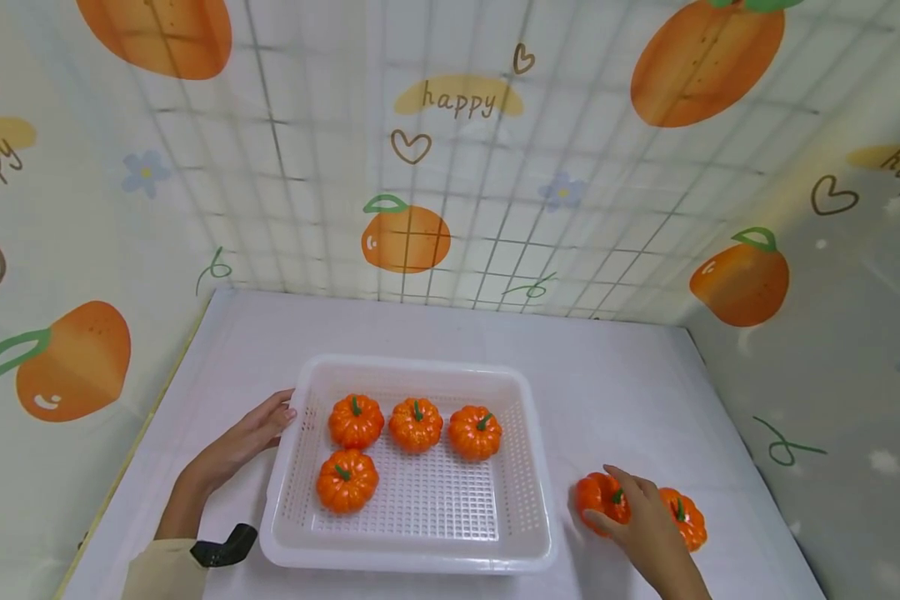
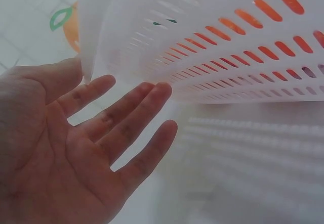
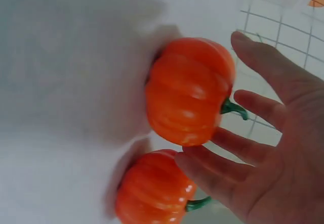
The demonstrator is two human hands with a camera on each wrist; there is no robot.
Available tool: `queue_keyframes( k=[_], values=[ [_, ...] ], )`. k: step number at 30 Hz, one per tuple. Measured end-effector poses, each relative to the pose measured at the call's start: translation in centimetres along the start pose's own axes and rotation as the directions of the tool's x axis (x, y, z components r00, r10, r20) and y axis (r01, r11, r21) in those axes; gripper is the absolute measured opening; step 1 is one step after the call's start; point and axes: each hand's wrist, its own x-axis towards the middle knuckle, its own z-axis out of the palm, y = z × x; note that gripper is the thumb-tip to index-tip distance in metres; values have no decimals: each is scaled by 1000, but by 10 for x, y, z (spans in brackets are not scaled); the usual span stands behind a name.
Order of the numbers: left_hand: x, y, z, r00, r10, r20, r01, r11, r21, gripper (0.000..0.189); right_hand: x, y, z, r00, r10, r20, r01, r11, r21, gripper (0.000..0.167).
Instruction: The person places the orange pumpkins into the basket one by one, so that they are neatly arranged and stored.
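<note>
A white plastic basket with slotted walls holds several small orange pumpkins with green stems. My left hand is at the basket's left rim; in the left wrist view its fingers extend loosely beside the slotted wall, palm showing. To the right of the basket, my right hand reaches over a pumpkin on the table. The right wrist view shows the thumb and spread fingers around that pumpkin, its stem towards the palm. Another pumpkin lies just right of this hand, partly covered by it.
A white cloth covers the table. Behind it stands a wire grid under a sheet printed with oranges and the word happy. Similar printed sheets border the left and right sides. A black band sits at my left wrist.
</note>
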Motion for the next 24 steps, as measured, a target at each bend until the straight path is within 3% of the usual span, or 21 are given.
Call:
queue_keyframes(
  k=[8, 24],
  values=[
    [1, -1, 0, 1000, -3, -4, 3, 1000, 6, 49, 6, 1, 9, 995, 99, 20, -99, 995, 0, 87],
    [2, -2, 0, 1000, -4, -4, 4, 1000, 8, 50, 4, 1, 7, 992, 122, 20, -122, 992, 11, 85]
  ],
)
